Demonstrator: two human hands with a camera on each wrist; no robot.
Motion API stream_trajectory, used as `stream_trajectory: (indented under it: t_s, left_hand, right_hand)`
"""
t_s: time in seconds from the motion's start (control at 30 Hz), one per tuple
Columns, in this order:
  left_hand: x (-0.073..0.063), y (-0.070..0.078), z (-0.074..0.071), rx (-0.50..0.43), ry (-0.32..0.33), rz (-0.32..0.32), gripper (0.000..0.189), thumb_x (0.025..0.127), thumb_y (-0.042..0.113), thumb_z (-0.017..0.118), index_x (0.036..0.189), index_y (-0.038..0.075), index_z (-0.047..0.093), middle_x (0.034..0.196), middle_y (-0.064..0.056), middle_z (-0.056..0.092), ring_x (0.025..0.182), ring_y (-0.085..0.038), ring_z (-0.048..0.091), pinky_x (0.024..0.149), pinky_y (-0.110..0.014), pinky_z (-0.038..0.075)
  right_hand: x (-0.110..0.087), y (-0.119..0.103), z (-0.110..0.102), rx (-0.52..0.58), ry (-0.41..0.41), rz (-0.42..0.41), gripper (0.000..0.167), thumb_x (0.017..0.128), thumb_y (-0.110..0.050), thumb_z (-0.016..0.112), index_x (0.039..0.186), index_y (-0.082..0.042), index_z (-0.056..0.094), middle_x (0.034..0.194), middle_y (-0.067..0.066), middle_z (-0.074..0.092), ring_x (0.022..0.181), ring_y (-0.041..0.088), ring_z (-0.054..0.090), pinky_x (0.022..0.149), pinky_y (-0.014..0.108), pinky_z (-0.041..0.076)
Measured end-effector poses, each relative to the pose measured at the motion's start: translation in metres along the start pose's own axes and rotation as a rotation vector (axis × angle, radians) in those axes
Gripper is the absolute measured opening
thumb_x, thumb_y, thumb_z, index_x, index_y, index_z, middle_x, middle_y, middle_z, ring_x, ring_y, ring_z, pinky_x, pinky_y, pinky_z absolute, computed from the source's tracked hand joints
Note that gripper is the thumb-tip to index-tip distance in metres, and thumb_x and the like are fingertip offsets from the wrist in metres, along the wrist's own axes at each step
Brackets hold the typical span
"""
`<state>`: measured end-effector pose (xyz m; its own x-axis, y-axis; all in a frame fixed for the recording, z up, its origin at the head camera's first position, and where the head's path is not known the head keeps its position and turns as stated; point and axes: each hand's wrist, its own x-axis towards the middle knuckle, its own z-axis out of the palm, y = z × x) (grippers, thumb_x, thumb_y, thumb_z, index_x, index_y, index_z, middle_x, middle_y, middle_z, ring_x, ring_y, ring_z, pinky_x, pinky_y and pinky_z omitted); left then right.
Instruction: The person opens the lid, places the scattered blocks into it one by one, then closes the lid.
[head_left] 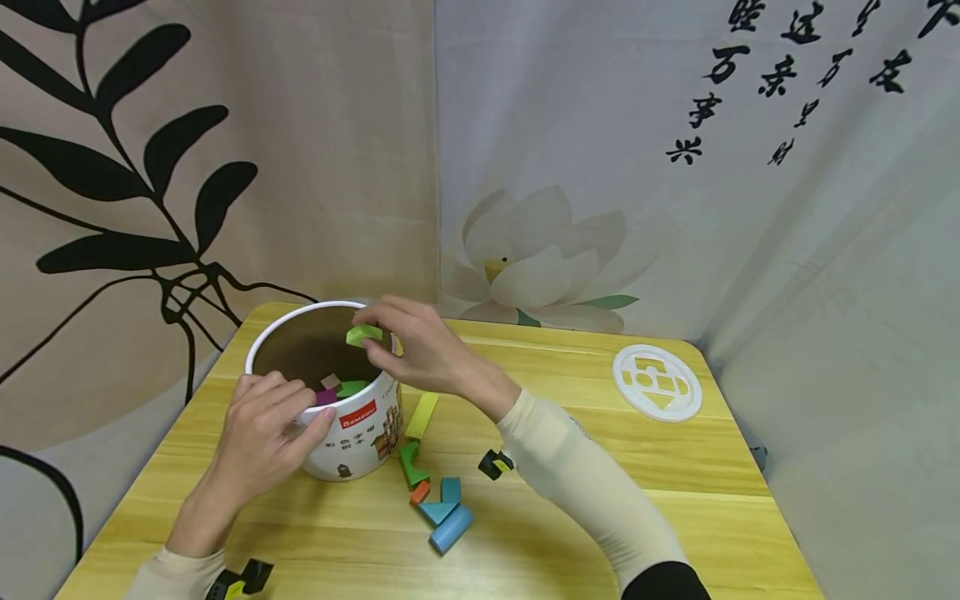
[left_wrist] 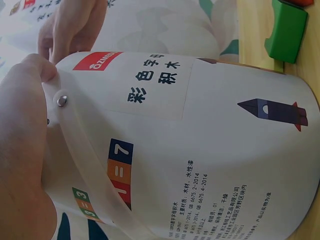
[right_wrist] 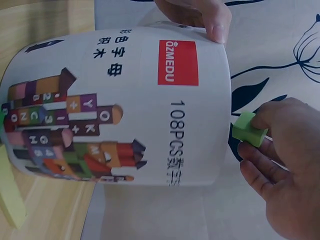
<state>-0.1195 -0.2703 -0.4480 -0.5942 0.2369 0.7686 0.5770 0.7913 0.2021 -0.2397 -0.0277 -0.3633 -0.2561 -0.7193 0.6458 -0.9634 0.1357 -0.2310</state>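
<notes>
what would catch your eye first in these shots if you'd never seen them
The white tub at the table's left-centre, its left rim held by the left hand. Just above its opening, the right hand pinches a light green block. Loose blocks lie on the table right of the tub, and a white sorter lid lies far right.

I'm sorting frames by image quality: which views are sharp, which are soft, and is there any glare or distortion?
Head view: even, soft light, faint shadows, all sharp, the bucket and table clear, slight wide-angle bend at the edges. Left wrist view: the bucket's print is crisp, but the left hand is close and blurred. Right wrist view: the green block and right hand are slightly soft; no glare anywhere.
</notes>
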Motion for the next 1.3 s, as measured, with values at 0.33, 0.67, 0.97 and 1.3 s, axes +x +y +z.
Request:
stream_trajectory:
  t_s: [0.33, 0.67, 0.97, 1.3]
  left_hand:
    - [0.000, 0.000, 0.001, 0.002, 0.013, 0.017, 0.056, 0.114, 0.055, 0.051, 0.073, 0.018, 0.060, 0.067, 0.006, 0.059, 0.074, -0.014, 0.046, 0.085, -0.033, 0.028]
    - [-0.001, 0.001, 0.000, 0.004, -0.009, 0.002, 0.048, 0.110, 0.048, 0.056, 0.074, 0.017, 0.062, 0.069, 0.004, 0.062, 0.075, -0.015, 0.047, 0.086, -0.034, 0.029]
    - [0.000, 0.001, 0.001, 0.004, 0.005, 0.014, 0.051, 0.112, 0.051, 0.054, 0.073, 0.018, 0.059, 0.067, 0.005, 0.059, 0.074, -0.015, 0.047, 0.085, -0.034, 0.029]
    - [0.001, 0.002, 0.003, 0.001, 0.049, 0.032, 0.057, 0.115, 0.055, 0.051, 0.071, 0.019, 0.058, 0.065, 0.007, 0.055, 0.072, -0.014, 0.045, 0.084, -0.034, 0.028]
  right_hand:
    - [0.025, -0.003, 0.016, -0.013, -0.130, 0.068, 0.024, 0.107, -0.008, 0.074, 0.129, -0.001, 0.074, 0.125, 0.010, 0.079, 0.110, 0.017, 0.075, 0.099, 0.015, 0.055]
    - [0.036, -0.003, 0.025, -0.011, -0.225, 0.124, 0.028, 0.109, -0.010, 0.072, 0.136, -0.001, 0.073, 0.135, 0.012, 0.079, 0.113, 0.019, 0.077, 0.096, 0.018, 0.057]
    - [0.035, -0.001, 0.030, -0.022, -0.284, 0.164, 0.036, 0.112, -0.018, 0.070, 0.144, -0.002, 0.069, 0.143, 0.013, 0.076, 0.122, 0.021, 0.078, 0.107, 0.026, 0.059]
    - [0.030, 0.000, 0.032, -0.106, -0.375, 0.183, 0.051, 0.116, -0.039, 0.061, 0.158, -0.008, 0.061, 0.167, 0.010, 0.062, 0.161, 0.030, 0.054, 0.138, 0.045, 0.036]
